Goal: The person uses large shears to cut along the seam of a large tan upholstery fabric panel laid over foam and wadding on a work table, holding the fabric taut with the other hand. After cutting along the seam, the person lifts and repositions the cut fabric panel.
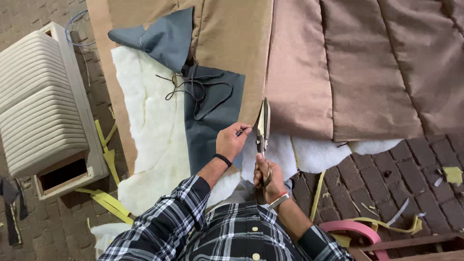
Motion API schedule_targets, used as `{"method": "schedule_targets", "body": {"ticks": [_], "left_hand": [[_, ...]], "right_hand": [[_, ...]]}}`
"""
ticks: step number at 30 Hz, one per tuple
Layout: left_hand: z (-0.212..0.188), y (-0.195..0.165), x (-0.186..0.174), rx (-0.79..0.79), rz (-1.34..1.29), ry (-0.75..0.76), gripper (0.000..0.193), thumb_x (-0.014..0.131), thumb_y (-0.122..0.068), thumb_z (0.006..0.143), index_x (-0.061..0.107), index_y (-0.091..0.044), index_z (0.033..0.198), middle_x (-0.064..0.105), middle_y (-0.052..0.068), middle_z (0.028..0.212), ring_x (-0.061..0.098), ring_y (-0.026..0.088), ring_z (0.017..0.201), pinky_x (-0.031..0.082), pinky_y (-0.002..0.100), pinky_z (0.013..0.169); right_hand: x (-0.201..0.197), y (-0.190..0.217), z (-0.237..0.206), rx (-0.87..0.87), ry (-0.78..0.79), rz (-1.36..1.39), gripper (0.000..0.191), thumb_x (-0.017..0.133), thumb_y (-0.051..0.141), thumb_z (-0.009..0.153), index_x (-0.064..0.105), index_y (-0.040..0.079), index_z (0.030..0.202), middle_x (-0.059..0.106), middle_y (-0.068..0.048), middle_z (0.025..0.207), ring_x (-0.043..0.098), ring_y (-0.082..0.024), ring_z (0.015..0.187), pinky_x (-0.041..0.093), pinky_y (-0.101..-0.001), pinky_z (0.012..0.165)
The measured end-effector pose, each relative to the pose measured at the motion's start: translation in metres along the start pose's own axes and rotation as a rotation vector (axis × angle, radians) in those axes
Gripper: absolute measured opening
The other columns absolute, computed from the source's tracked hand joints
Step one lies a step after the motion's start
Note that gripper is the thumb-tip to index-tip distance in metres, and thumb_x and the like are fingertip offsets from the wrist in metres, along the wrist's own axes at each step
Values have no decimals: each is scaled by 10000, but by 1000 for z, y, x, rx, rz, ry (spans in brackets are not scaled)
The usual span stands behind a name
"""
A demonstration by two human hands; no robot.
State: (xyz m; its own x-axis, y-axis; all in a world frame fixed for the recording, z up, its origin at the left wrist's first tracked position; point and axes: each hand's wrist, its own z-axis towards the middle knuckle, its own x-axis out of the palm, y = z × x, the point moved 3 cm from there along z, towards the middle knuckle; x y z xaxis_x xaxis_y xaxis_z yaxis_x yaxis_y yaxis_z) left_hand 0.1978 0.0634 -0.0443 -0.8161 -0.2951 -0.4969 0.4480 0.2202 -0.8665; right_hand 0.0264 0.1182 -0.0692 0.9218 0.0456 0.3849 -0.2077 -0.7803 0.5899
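Head view: looking straight down past a plaid shirt at 6 o'clock onto cloth spread over paving.
Right hand: the right hand is closed around the handles of the scissors, thumb through a loop; a band sits on the wrist.
Scissors: long axis runs from 6 o'clock to 12 o'clock, handles near the body, blades pointing away toward 12 o'clock; blade tips lie at the lower edge of the tan fabric. How far the blades stand apart is hard to tell.
Left hand: the left hand lies just at 9 o'clock of the blades, fingers pinched together on the edge of the tan fabric; a dark band circles the wrist.
Grey fabric: a dark grey fabric lies under the left hand, with a loose dark cord curled on it; one corner is folded up toward 11 o'clock.
Padding: white fluffy padding shows under the cloth, at 9 o'clock and again at 3 o'clock of the hands.
Far cloth: a quilted brown fabric fills the 1 to 2 o'clock area.
Surface: brick paving, outdoors or a workshop floor, strewn with yellow strips and scraps.
Side items: a ribbed white upholstered frame at 9 o'clock; a pink curved piece at 4 o'clock.
Hidden: the lower handle of the scissors is covered by the right hand; the frame and brown fabric are cut off by the edges.
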Motion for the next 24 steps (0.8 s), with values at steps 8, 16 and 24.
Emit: {"method": "schedule_targets", "body": {"ticks": [8,16,24], "left_hand": [[4,3,-3,-17,4,7,179,753,-264,897,777,-128,1011,768,61,815,715,145,677,525,280,615],[2,1,-4,-71,-23,42,175,740,-245,908,769,-117,1024,761,58,806,686,132,658,516,277,611],[20,31,-5,-144,69,-70,215,731,-319,901,763,-137,1011,751,62,825,733,206,752,552,339,675]], "right_hand": [[-3,0,5,0,20,-47,469,671,516,930,509,119,738,437,26,551,427,-107,437,345,-270,422],[-3,14,11,-36,11,-46,488,644,535,939,511,109,743,427,30,555,414,-106,434,306,-268,407],[-24,15,6,1,-113,-320,400,707,415,935,632,62,765,547,-43,582,514,-140,451,388,-289,433]]}}
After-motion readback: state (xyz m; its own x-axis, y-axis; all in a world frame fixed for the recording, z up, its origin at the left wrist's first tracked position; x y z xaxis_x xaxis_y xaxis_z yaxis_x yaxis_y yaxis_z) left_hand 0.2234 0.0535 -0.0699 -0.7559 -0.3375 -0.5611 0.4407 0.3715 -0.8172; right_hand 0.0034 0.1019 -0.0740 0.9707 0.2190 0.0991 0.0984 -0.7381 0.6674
